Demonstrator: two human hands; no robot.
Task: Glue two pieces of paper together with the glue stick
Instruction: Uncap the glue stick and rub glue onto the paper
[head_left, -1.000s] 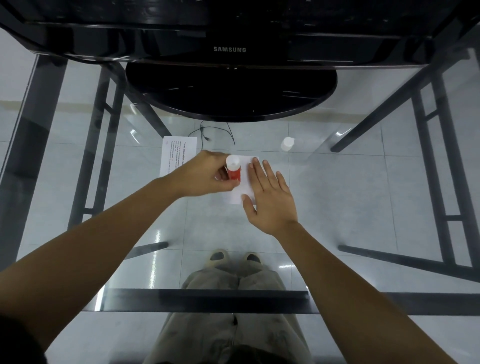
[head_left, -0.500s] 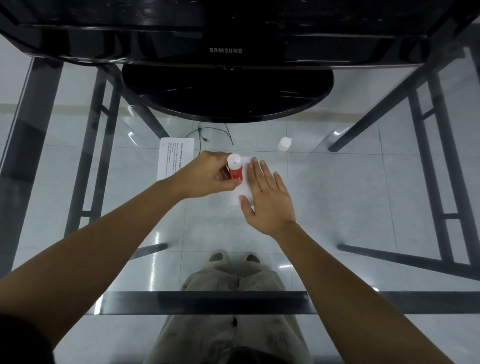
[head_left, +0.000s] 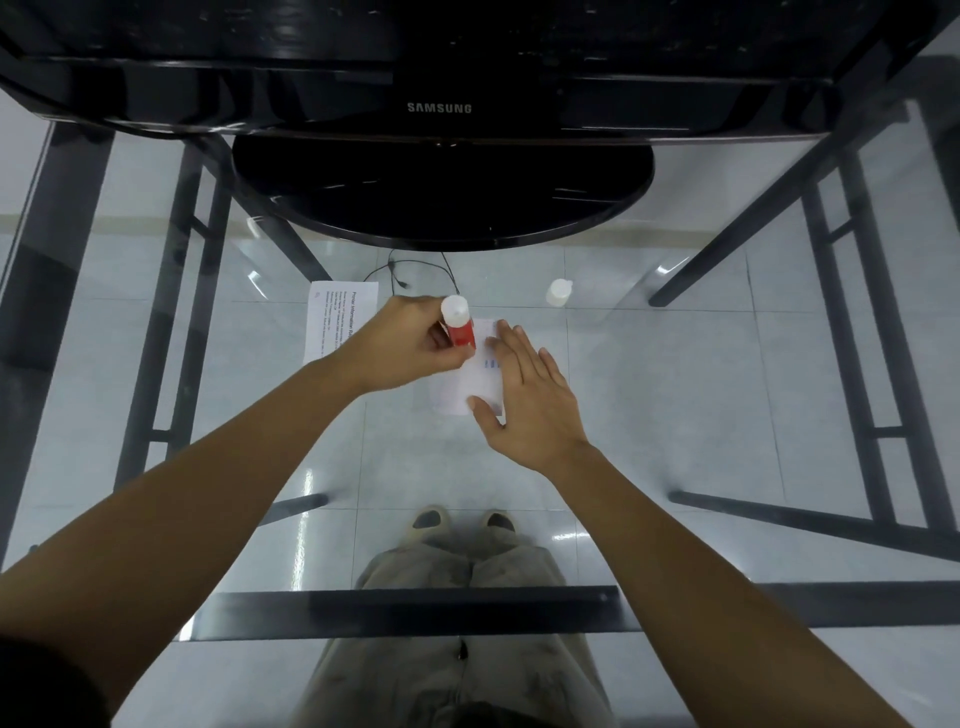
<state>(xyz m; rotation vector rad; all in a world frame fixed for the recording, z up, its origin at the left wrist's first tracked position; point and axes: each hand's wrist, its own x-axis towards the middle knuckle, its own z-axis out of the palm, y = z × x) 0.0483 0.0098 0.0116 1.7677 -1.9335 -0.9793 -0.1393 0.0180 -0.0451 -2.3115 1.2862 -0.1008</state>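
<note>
Watching through the head camera. Left hand grips the glue stick, fingers and thumb curled round its red body, white end up toward the camera. The stick's lower end sits at the far left corner of the small paper. The thumb hides the tip, so I cannot tell whether it touches the sheet.

Right hand lies flat on the right side of the same paper, its fingers straight and close together, pointing away from the person, thumb spread over the near edge. It grasps nothing and presses the paper onto the glass worktop. The stick and the right fingertips are just beside each other, with a narrow strip of paper between them. Faint blue print shows on the paper next to the right hand.

A printed sheet lies left of the left hand, partly hidden by it, its text running sideways. A white cap stands alone on the worktop, right of both hands and well apart from the stick. A black monitor on a round base sits at the far edge, with a thin black cable just in front of the base.
</note>
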